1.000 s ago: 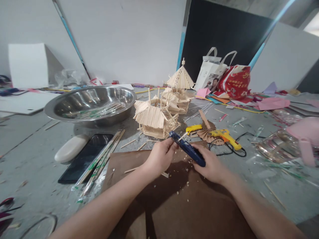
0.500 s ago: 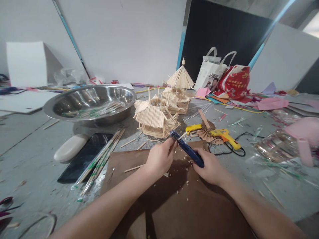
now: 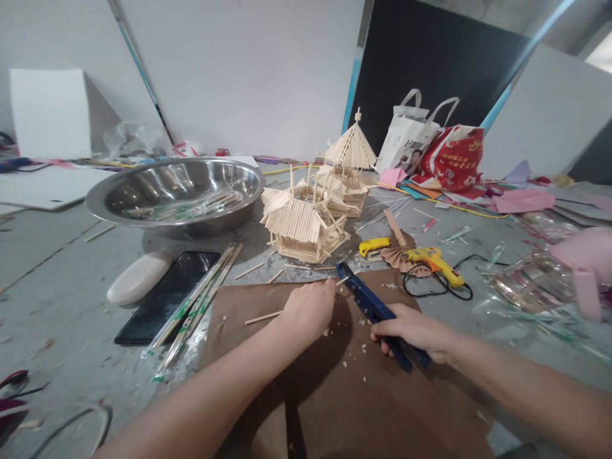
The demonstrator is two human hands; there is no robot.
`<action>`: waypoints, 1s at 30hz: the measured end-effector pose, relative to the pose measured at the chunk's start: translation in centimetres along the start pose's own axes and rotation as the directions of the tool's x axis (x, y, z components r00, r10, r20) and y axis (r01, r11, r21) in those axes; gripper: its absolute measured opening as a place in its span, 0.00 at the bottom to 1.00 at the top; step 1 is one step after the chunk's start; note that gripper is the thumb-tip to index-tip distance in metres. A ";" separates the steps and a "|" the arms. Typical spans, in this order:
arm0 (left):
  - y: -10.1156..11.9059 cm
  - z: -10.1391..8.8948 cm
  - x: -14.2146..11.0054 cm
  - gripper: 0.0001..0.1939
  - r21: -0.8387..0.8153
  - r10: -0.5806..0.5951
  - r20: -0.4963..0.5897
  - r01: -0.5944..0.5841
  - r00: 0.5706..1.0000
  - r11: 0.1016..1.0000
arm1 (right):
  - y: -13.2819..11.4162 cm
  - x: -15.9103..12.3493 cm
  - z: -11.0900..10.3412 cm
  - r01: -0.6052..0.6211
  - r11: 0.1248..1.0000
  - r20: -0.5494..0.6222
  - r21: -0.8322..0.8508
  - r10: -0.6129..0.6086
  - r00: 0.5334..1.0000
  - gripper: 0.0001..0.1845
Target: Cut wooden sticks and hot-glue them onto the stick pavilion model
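My right hand point(image 3: 412, 331) is wrapped around blue pliers point(image 3: 367, 303), whose handles are spread apart. Their jaws point away from me, toward the stick models. Closed in a pinch, my left hand point(image 3: 310, 307) grips a thin wooden stick point(image 3: 342, 280); its short end pokes out by the plier jaws. Whether the jaws touch it I cannot tell. Under both hands lies a brown sheet point(image 3: 335, 408), sprinkled with small wood chips. Another wooden stick point(image 3: 262, 318) rests left of my left hand. Just beyond the sheet stands a small pavilion model point(image 3: 301, 229) built of sticks.
A steel basin point(image 3: 174, 220) holds wrapped sticks. Nearby are a phone point(image 3: 167, 299), a white oval object point(image 3: 138, 278) and packaged chopsticks point(image 3: 201, 306). On the right lie a yellow glue gun point(image 3: 437, 262) and a clear jug with pink lid point(image 3: 535, 277). A taller roofed model point(image 3: 351, 150) stands behind.
The pliers' handles have opened and the right hand has shifted slightly right and toward me. The left hand has turned a little, keeping its pinch on the stick.
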State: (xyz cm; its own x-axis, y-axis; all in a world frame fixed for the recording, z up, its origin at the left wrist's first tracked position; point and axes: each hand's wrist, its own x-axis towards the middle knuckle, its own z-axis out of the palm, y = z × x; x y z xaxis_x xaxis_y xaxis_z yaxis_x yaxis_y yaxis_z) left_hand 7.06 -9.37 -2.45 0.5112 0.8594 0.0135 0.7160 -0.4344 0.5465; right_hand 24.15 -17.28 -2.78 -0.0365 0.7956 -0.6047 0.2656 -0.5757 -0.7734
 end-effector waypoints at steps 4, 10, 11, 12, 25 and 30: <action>-0.1 0.2 0.0 0.07 0.156 -0.014 0.068 0.003 0.998 0.988 | -0.1 0.8 -0.2 -0.094 0.996 -0.013 0.010 0.094 0.995 0.23; 0.0 0.3 0.0 0.13 0.419 0.014 0.226 -0.110 0.974 0.901 | 0.1 1.9 -0.1 -0.173 0.976 -0.071 -0.135 0.164 0.984 0.32; -0.1 0.3 0.0 0.13 0.430 0.020 0.223 -0.117 0.975 0.895 | 0.3 1.9 -0.1 -0.172 0.973 -0.074 -0.154 0.162 0.984 0.32; -0.1 0.4 0.0 0.13 0.436 0.026 0.220 -0.122 0.975 0.891 | 0.4 2.0 -0.2 -0.167 0.971 -0.078 -0.168 0.156 0.985 0.32; -0.4 0.4 -0.1 0.14 0.428 0.032 0.221 -0.127 0.975 0.895 | -0.2 1.5 0.4 -0.151 0.948 -0.140 -0.280 0.115 0.983 0.15; -0.4 0.2 -0.1 0.15 0.425 0.015 0.239 -0.118 0.971 0.897 | 0.2 1.7 0.6 -0.109 0.945 -0.171 -0.309 0.057 0.984 0.12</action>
State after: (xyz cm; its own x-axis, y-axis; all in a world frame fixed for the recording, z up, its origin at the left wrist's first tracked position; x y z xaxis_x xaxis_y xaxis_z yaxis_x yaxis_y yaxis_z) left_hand 6.85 -9.41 -2.85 0.6206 0.7635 -0.1787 0.7841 -0.6062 0.1328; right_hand 23.57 -16.18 -4.04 0.1437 0.7819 -0.6066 0.5527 -0.5719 -0.6062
